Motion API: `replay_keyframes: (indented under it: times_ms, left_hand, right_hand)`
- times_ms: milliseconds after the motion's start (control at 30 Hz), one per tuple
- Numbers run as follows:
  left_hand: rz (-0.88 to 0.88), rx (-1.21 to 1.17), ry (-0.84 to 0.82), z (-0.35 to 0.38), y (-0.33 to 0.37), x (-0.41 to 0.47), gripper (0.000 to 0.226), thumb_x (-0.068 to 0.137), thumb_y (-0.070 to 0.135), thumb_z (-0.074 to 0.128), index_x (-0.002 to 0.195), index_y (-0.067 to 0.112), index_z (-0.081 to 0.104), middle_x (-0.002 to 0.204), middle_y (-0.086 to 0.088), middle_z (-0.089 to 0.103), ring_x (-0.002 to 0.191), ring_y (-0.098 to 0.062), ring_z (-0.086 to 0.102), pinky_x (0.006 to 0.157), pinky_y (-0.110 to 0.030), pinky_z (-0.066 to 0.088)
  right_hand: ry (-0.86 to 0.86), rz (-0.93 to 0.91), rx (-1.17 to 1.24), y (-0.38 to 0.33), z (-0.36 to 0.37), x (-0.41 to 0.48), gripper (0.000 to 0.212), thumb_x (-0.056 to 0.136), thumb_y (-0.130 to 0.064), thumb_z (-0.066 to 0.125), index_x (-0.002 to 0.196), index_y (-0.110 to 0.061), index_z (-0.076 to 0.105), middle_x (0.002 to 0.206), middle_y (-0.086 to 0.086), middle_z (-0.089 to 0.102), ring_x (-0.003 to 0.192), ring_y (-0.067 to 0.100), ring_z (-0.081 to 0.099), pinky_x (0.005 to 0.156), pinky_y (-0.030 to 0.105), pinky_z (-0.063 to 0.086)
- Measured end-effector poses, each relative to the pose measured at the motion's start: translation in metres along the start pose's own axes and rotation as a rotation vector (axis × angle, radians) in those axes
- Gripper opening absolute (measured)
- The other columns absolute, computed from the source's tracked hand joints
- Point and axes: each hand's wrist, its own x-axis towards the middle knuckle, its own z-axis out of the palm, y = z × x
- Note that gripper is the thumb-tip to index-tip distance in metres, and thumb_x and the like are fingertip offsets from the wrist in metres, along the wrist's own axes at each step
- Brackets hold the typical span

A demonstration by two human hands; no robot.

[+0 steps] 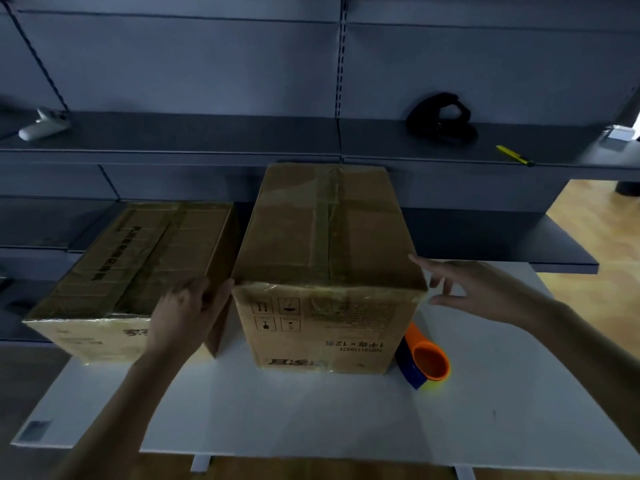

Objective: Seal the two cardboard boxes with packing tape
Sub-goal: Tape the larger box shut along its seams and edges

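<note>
Both boxes sit on the white table (311,417), tape already running down their tops. The taller box (329,237) is in the middle and the lower box (138,258) is just left of it. Your left hand (187,313) is in the gap between them, against the taller box's near left corner. It's blurry, so I can't tell if it's gripping or only pressing. Your right hand (478,289) is spread wide by the near right top corner, holding nothing. The orange tape dispenser (427,362) lies just right of that box.
</note>
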Motion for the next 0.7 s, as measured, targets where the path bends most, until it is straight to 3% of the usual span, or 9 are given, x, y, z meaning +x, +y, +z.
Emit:
replay_keyframes:
  times_ms: [100,200,333,433,533,600,700]
  left_hand:
    - [0.088,-0.158,-0.027,0.007,0.001,-0.004,0.025,0.093,0.019,0.053,0.07,0.011,0.053,0.056,0.001,0.055,0.046,-0.009,0.057,0.041,-0.021,0.045]
    - [0.08,-0.235,0.03,0.01,0.01,-0.006,0.021,0.093,0.01,0.051,0.072,0.009,0.056,0.061,0.009,0.055,0.053,-0.006,0.059,0.047,-0.014,0.044]
    - [-0.013,-0.357,0.041,0.015,0.012,-0.01,0.022,0.094,0.01,0.05,0.076,0.006,0.061,0.068,0.005,0.062,0.059,-0.013,0.062,0.051,-0.025,0.048]
    - [0.075,-0.298,0.078,0.016,0.008,-0.011,0.018,0.092,0.008,0.054,0.075,0.01,0.061,0.063,0.011,0.057,0.054,-0.007,0.059,0.047,-0.013,0.043]
    - [0.238,-0.069,0.133,0.012,0.002,-0.008,0.03,0.094,0.025,0.048,0.07,0.01,0.059,0.055,0.006,0.054,0.04,-0.008,0.051,0.035,-0.018,0.039]
    - [0.319,0.036,0.183,0.014,0.003,-0.008,0.038,0.092,0.03,0.04,0.065,0.008,0.056,0.052,0.003,0.053,0.037,-0.011,0.049,0.03,-0.022,0.039]
    - [0.242,-0.047,0.208,0.023,0.017,-0.013,0.036,0.093,0.029,0.035,0.068,0.008,0.052,0.053,0.003,0.052,0.035,-0.007,0.045,0.028,-0.019,0.036]
  right_hand:
    - [0.004,-0.051,0.058,0.0,0.007,0.008,0.068,0.086,-0.04,0.056,0.137,-0.052,0.011,0.099,-0.024,0.05,0.086,-0.002,0.055,0.078,0.014,0.043]
    - [0.002,-0.077,0.03,0.002,0.013,0.011,0.059,0.087,-0.047,0.044,0.138,-0.052,0.014,0.087,-0.021,0.047,0.079,-0.003,0.05,0.07,0.013,0.039]
    - [0.105,-0.135,-0.033,0.007,0.026,0.008,0.059,0.085,-0.05,0.029,0.14,-0.046,0.009,0.085,-0.007,0.052,0.075,0.002,0.048,0.067,0.013,0.037]
    - [0.167,-0.112,0.175,0.009,0.039,0.006,0.054,0.085,-0.045,0.037,0.134,-0.052,0.015,0.095,-0.01,0.06,0.081,0.001,0.055,0.074,0.013,0.042]
    - [0.215,-0.112,0.274,0.007,0.05,0.006,0.053,0.085,-0.05,0.036,0.133,-0.062,0.015,0.106,-0.012,0.063,0.092,0.004,0.06,0.083,0.019,0.047]
    - [0.245,-0.129,0.258,0.008,0.054,0.005,0.048,0.086,-0.062,0.026,0.13,-0.068,0.007,0.102,-0.006,0.067,0.087,0.009,0.063,0.08,0.027,0.052]
    - [0.248,-0.131,0.265,0.008,0.054,0.003,0.049,0.086,-0.062,0.025,0.13,-0.067,0.003,0.098,-0.002,0.068,0.085,0.011,0.063,0.078,0.031,0.053]
